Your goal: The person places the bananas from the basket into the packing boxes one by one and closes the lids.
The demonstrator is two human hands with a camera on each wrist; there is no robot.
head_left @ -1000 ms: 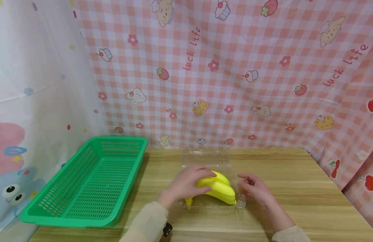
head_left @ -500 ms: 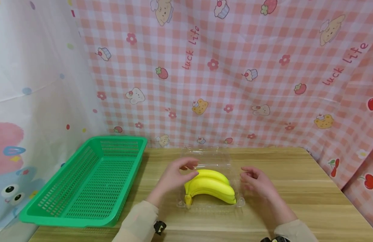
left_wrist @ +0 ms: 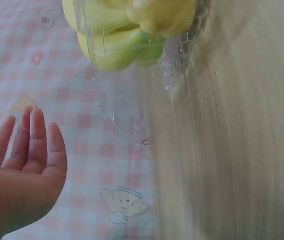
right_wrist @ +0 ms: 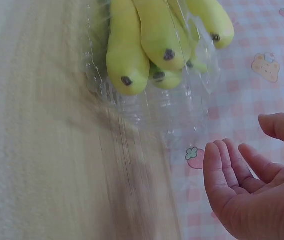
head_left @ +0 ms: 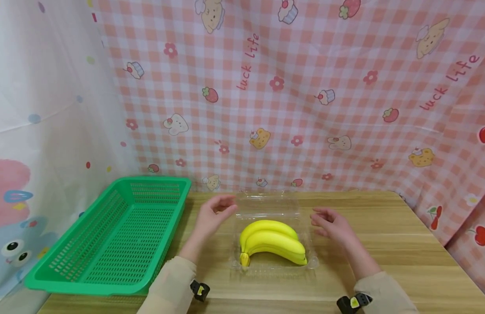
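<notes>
A bunch of yellow bananas (head_left: 271,240) lies in a clear plastic clamshell box (head_left: 273,267), its stem end to the left. The box's lid (head_left: 268,205) is folded back toward the curtain. My left hand (head_left: 215,216) is beside the lid's left edge, fingers relaxed and holding nothing. On the other side, my right hand (head_left: 333,224) hovers off the box's right end, also with nothing in its fingers. In the right wrist view the dark banana tips (right_wrist: 168,55) show through the clear wall.
A green perforated basket (head_left: 148,283) stands on the left of the wooden table (head_left: 376,257). Behind the table hangs a pink checked curtain (head_left: 305,113), with a white patterned one (head_left: 57,144) at the left. Both wrists wear black straps (head_left: 199,290).
My left hand has let go of the bananas and moved left and back toward the lid. The right hand has shifted slightly back, its fingers loosening. The bananas stay in the box.
</notes>
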